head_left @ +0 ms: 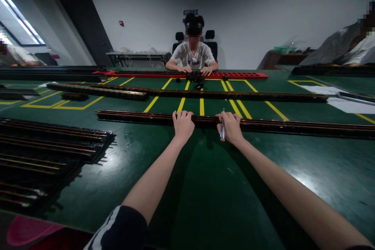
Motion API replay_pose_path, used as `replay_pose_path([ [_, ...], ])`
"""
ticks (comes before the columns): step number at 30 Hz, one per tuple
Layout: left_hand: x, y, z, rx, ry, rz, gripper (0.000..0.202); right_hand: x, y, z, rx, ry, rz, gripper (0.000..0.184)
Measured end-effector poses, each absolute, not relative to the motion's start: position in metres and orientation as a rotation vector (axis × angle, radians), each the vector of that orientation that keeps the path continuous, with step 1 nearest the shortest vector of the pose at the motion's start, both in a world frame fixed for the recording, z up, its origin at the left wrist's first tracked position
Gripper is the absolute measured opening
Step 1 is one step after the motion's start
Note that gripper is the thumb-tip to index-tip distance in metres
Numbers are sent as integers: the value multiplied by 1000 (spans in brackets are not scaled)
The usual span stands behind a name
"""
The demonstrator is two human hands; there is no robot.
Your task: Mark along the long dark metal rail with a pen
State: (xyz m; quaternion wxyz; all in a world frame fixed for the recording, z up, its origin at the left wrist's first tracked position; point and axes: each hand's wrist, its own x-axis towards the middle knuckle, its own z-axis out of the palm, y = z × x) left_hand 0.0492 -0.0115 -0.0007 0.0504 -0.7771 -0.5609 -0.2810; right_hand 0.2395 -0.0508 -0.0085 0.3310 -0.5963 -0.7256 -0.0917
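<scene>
A long dark rail (293, 125) with brown stripes lies across the green table in front of me. My left hand (183, 124) rests on its near edge, fingers curled over the top of it. My right hand (231, 125) also lies on the rail, a little to the right, and holds a small screwdriver with a clear handle (222, 131) that points down toward the table. Both arms reach forward from the bottom of the view.
A second long rail (234, 95) lies farther back, and a stack of similar rails (43, 144) sits at the left. A person sits opposite, hands on a red rail (243, 75). Other people sit at the far left and right. White paper (345, 103) lies at the right.
</scene>
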Motion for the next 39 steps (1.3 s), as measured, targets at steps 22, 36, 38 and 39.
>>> replay_pose_path([
  [22,51,-13,2,-2463,-1650,-777,44,241,-52,-6,-1621,-1807,-262,19],
  [36,50,-12,0,-2470,-1642,-779,45,233,-51,-5,-1611,-1897,-282,15],
  [38,50,-12,-1,-2470,-1637,-777,45,232,-51,-5,-1604,-1901,-287,17],
  [39,50,-12,-1,-2469,-1637,-777,45,231,-51,-4,-1604,-1896,-287,19],
])
